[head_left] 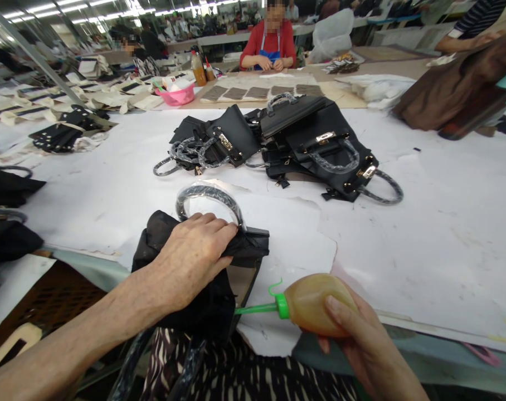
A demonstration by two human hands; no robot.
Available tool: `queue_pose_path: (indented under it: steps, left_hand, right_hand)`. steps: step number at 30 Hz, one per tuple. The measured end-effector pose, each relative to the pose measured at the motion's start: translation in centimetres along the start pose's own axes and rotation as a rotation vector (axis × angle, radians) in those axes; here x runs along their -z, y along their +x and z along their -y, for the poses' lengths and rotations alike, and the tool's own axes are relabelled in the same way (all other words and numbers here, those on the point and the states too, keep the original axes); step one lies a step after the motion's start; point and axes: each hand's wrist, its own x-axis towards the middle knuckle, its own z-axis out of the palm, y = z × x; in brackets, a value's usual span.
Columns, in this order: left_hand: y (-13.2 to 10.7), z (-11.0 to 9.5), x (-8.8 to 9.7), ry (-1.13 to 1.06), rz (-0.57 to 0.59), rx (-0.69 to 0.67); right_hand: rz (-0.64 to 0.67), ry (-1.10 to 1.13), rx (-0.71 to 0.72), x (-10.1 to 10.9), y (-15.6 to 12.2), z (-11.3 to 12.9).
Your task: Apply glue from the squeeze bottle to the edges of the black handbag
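Observation:
A black handbag (203, 301) lies at the table's near edge, its side open on a tan inner panel (238, 278). Its plastic-wrapped handle (211, 195) stands up at the far side. My left hand (198, 242) is closed over the bag's upper edge, gripping the black material. In my right hand (353, 328) is a squeeze bottle (317, 303) of amber liquid, held on its side with the fingers wrapped round it. The bottle's long green nozzle (257, 308) points left, its tip at the bag's opening; the very end is hidden by the black fabric.
Black handbags (315, 145) with wrapped handles are piled farther back on the white-covered table (437, 245). Behind them are a pink basin (176, 94) and upright bottles (198, 69). A person in red (269, 47) sits opposite. Brown material (449, 89) lies at the right.

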Motion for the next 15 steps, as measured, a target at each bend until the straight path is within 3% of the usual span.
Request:
queue_pose_path:
  steps: [15]
  left_hand:
    - [0.03, 0.31, -0.37, 0.004, -0.034, -0.016]
  right_hand:
    - [0.035, 0.058, -0.086, -0.03, -0.91, -0.67]
